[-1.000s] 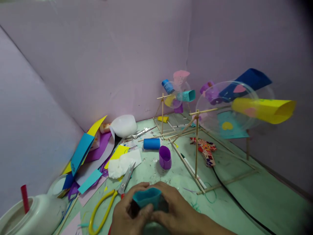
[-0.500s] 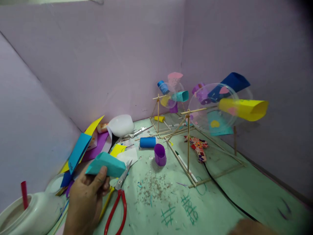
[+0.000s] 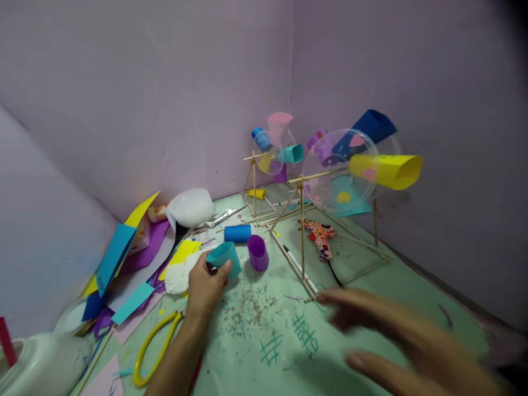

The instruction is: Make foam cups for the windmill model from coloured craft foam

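My left hand (image 3: 204,286) is closed on a teal paper roll (image 3: 225,258) and holds it just above the green mat, close beside a purple paper roll (image 3: 258,252) and a blue paper roll (image 3: 237,233). My right hand (image 3: 396,335) reaches forward over the mat at the lower right with its fingers stretched out and apart, blurred by motion, holding nothing. Beyond it stands a stick frame (image 3: 302,236) carrying a clear disc wheel (image 3: 340,170) with yellow, blue and purple paper tubes.
Yellow-handled scissors (image 3: 154,344) lie under my left forearm. Coloured paper sheets (image 3: 124,258) pile up at the left beside a white jar (image 3: 41,366). A smaller stick wheel (image 3: 274,154) stands at the back. A patterned glue gun (image 3: 317,236) with black cord lies inside the frame.
My left hand has carried the teal roll forward and right to the purple roll. My right hand has come into view from the lower right, reaching forward. The view has shifted.
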{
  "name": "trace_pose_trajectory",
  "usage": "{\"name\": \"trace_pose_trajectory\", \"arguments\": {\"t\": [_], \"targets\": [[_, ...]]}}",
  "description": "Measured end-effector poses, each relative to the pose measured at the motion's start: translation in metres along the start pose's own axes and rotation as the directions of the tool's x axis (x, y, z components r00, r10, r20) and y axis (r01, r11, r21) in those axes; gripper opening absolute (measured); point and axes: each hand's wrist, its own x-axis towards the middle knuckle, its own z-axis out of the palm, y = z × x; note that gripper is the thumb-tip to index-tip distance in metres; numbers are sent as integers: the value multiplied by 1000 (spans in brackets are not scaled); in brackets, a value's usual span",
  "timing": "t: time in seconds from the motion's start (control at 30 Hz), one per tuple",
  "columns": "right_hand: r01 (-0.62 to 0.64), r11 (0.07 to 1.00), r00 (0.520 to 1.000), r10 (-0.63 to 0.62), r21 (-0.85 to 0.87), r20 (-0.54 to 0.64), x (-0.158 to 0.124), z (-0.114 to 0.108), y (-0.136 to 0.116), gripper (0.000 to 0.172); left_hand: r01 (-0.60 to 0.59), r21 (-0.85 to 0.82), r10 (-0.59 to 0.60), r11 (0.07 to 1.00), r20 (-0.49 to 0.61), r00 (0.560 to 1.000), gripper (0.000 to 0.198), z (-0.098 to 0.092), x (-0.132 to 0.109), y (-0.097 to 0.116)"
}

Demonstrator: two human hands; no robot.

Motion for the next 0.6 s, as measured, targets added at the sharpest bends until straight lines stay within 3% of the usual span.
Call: {"name": "trace_pose_trajectory", "arguments": {"t": [0.1, 0.2, 0.3, 0.4, 0.6], "targets": [[-63, 996, 993, 57, 57, 103, 91, 39, -55, 78, 18, 9, -18, 1000, 34, 999, 36, 11, 5, -14], [-139, 989, 990, 139, -50, 4, 148, 77, -59, 97, 25, 15, -26, 1000, 81, 996, 42, 12, 5, -25], [-123, 991, 992, 124, -46, 16, 162, 93, -36, 98, 14, 52, -20, 999, 116, 993, 45, 11, 2, -29], [-94, 996, 995, 94, -13, 44, 161, 93, -21, 89, 8, 107, -23, 994, 146, 989, 36, 13, 1, -31], [3, 997, 1000, -5, 73, 15, 164, 87, -21, 60, -24, 172, -8, 985, 187, 982, 26, 15, 4, -36]]}}
